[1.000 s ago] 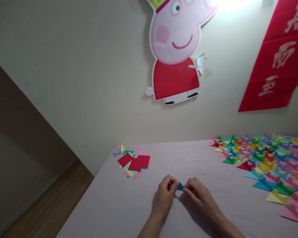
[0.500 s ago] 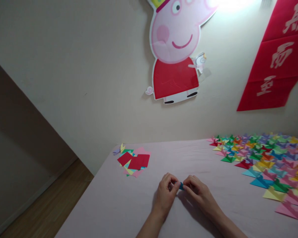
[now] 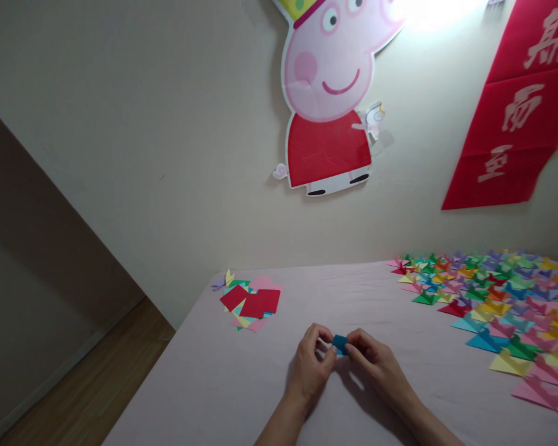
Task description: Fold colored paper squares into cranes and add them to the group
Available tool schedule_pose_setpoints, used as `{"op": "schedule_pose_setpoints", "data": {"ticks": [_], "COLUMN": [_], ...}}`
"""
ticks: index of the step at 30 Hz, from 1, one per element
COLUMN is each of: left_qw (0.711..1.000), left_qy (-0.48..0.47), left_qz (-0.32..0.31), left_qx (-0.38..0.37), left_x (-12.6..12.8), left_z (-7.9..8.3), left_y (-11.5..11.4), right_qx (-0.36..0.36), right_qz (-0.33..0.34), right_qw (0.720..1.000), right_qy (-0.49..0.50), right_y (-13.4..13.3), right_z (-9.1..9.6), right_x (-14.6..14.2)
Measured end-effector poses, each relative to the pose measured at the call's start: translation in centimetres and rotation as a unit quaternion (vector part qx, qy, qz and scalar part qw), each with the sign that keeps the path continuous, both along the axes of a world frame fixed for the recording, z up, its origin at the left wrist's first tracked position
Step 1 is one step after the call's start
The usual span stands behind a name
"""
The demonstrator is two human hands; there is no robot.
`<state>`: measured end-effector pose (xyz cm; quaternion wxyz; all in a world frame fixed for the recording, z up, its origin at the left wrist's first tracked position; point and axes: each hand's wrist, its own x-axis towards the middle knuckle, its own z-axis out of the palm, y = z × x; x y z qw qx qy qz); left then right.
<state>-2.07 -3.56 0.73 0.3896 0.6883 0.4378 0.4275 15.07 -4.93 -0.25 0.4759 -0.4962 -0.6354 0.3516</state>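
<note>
Between my hands is a small folded piece of blue paper (image 3: 340,344), held just above the pale pink cloth. My left hand (image 3: 312,359) pinches its left edge with thumb and fingers. On the other side my right hand (image 3: 374,358) grips the right edge, thumb in front and fingers behind. The paper's broad face shows, with its side edges partly hidden by fingertips.
Loose coloured paper squares (image 3: 259,303), red on top, lie at the left back, beside small yellow and purple folded pieces (image 3: 223,280). Rows of folded paper cranes (image 3: 488,341) cover the right side. A wall stands behind the cloth-covered surface (image 3: 204,384).
More of the blue paper shows between my fingers, its face now turned into view. My hands stay in nearly the same place, with the fingertips slightly farther apart.
</note>
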Motion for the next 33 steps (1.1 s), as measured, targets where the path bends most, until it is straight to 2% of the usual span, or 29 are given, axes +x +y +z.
{"op": "schedule_pose_setpoints", "data": {"ticks": [5,8,11,14,22,28,33], "left_qw": [0.999,0.999,0.996,0.994,0.997,0.994,0.99], "left_qy": [0.008,0.04,0.09,0.107,0.067,0.064,0.104], "left_qz": [0.015,0.011,-0.001,0.0,0.01,0.057,0.082], "left_qx": [-0.03,-0.024,0.028,0.035,-0.023,-0.069,-0.041], "left_x": [0.2,0.3,0.5,0.5,1.0,1.6,2.2], "left_z": [0.5,0.4,0.0,-0.2,0.2,0.2,0.1], "left_y": [-0.1,-0.1,-0.2,-0.3,-0.8,-0.6,-0.2], "right_qx": [-0.003,0.059,0.103,0.107,0.132,0.122,0.1], "right_qz": [0.004,-0.039,-0.025,-0.006,-0.035,-0.039,-0.045], "right_qw": [1.0,0.996,0.992,0.99,0.976,0.968,0.959], "right_qy": [-0.015,-0.046,-0.069,-0.089,-0.169,-0.218,-0.26], "right_y": [0.0,0.1,0.1,0.1,-0.3,-0.1,0.5], "right_z": [-0.2,-0.2,-0.1,0.0,0.0,0.1,-0.2], "right_x": [0.1,0.0,-0.1,-0.1,0.9,1.9,2.3]}}
